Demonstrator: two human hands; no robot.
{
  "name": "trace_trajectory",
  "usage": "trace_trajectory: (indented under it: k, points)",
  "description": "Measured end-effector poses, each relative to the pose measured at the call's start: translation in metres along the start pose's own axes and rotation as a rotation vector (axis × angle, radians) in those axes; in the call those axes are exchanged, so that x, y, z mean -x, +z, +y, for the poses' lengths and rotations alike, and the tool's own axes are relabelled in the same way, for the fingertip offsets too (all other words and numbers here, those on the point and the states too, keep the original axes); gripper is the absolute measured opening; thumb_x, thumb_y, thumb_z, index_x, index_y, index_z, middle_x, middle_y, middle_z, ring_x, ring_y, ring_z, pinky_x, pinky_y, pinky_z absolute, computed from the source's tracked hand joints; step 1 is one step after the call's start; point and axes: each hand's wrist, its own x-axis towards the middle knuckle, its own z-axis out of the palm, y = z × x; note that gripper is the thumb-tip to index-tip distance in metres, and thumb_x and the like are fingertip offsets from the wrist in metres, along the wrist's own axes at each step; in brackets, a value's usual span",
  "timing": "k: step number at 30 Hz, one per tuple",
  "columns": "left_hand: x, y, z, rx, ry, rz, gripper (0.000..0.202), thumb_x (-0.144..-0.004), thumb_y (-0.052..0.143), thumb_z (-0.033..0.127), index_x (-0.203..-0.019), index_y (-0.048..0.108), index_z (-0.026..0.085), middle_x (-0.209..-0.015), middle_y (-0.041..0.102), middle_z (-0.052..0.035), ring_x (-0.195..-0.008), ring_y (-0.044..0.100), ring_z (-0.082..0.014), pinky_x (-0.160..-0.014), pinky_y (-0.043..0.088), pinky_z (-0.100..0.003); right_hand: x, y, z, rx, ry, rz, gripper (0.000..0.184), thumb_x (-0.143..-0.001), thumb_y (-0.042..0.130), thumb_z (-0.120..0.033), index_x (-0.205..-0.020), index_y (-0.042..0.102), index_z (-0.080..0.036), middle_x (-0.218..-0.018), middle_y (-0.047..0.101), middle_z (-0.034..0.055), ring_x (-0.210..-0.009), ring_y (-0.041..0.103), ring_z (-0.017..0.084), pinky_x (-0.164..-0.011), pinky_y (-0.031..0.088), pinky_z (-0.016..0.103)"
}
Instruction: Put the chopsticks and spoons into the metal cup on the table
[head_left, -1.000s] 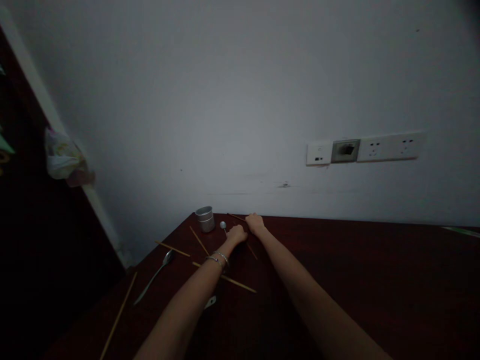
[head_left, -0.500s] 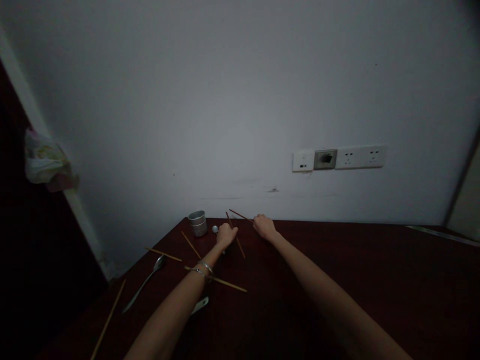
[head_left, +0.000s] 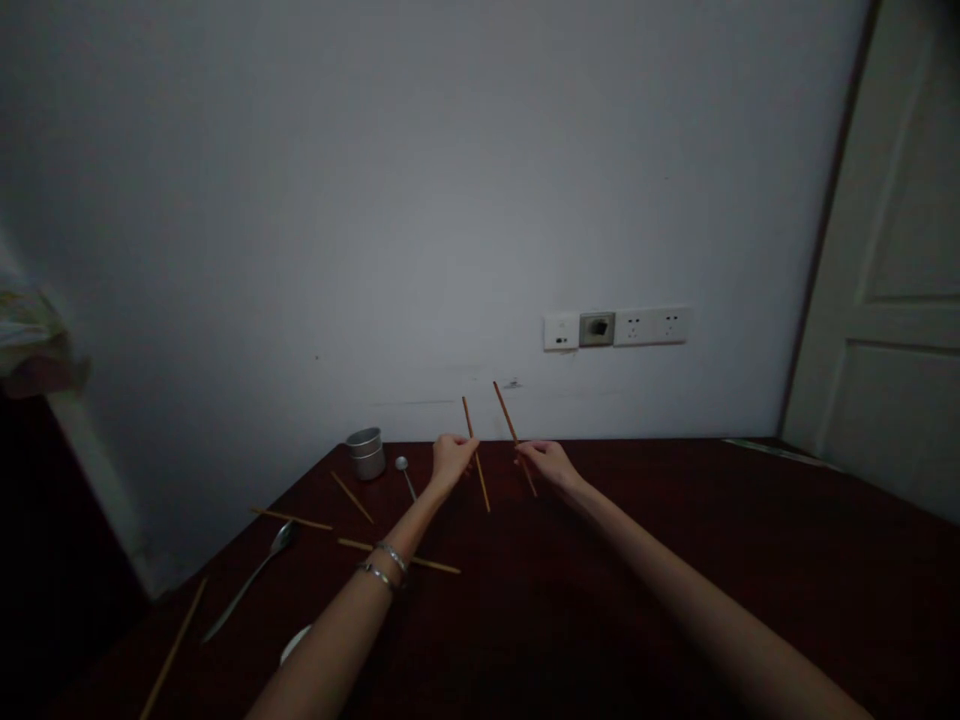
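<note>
My left hand (head_left: 451,460) pinches a wooden chopstick (head_left: 482,485) near its middle, tilted with its top toward the wall. Beside it, my right hand (head_left: 549,462) grips a second, reddish chopstick (head_left: 505,412), leaning much the same way. A gap separates the two sticks. Left of my left hand lies a small long-handled spoon (head_left: 406,474), and past it stands a ridged metal cup (head_left: 366,456). Loose chopsticks lie around my left forearm: one near the cup (head_left: 352,497), one partly under my wrist (head_left: 439,566), one farther left (head_left: 292,518).
A larger metal spoon (head_left: 251,580) rests on the dark red table (head_left: 645,560) at left, with another chopstick (head_left: 172,650) near the edge. My forearm partly covers a white object (head_left: 294,642). The wall behind carries sockets (head_left: 634,327). A door (head_left: 892,300) stands at right.
Both hands have raised their chopsticks, which now point up and run nearly parallel; earlier they lay lower and at differing angles. The view has turned to the right.
</note>
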Motion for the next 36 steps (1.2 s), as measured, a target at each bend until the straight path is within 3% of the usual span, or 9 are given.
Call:
trace_trajectory:
  k: [4, 10, 23, 36]
  points:
    - [0.015, 0.009, 0.012, 0.284, -0.011, -0.073, 0.024, -0.068, 0.053, 0.03, -0.057, 0.059, 0.009, -0.046, 0.054, -0.0014, -0.034, 0.045, -0.0078, -0.037, 0.039, -0.02, 0.029, -0.003, -0.004, -0.44, 0.193, -0.016, 0.018, -0.071, 0.054, -0.029, -0.074, 0.062, -0.013, -0.067, 0.063, 0.0051, -0.06, 0.06, 0.011, -0.051, 0.045, 0.018]
    - [0.038, 0.025, 0.009, 0.654, -0.088, -0.127, 0.028, -0.062, 0.064, 0.036, -0.063, 0.061, 0.008, -0.054, 0.056, -0.0021, -0.039, 0.045, -0.0047, -0.038, 0.041, -0.018, 0.067, -0.004, -0.011, -0.579, 0.247, -0.047, 0.012, -0.07, 0.06, -0.024, -0.075, 0.061, -0.013, -0.061, 0.06, 0.0019, -0.063, 0.063, 0.011, -0.057, 0.049, 0.02]
    - [0.072, 0.064, -0.018, 0.754, -0.177, -0.271, 0.033, -0.057, 0.07, 0.039, -0.06, 0.057, 0.01, -0.046, 0.05, 0.0012, -0.038, 0.045, -0.0057, -0.036, 0.04, -0.017, 0.086, 0.011, 0.009, -0.492, 0.337, -0.074, 0.007, -0.071, 0.054, -0.016, -0.069, 0.059, -0.01, -0.055, 0.06, 0.0017, -0.048, 0.058, 0.008, -0.05, 0.05, 0.021]
    - [0.073, 0.065, -0.027, 0.781, -0.256, -0.326, 0.027, -0.055, 0.073, 0.031, -0.062, 0.059, 0.008, -0.049, 0.052, 0.0001, -0.042, 0.046, -0.0062, -0.038, 0.04, -0.018, 0.089, 0.015, 0.023, -0.559, 0.391, -0.147, 0.007, -0.07, 0.059, -0.016, -0.068, 0.058, -0.009, -0.06, 0.065, 0.0065, -0.054, 0.064, 0.014, -0.051, 0.052, 0.022]
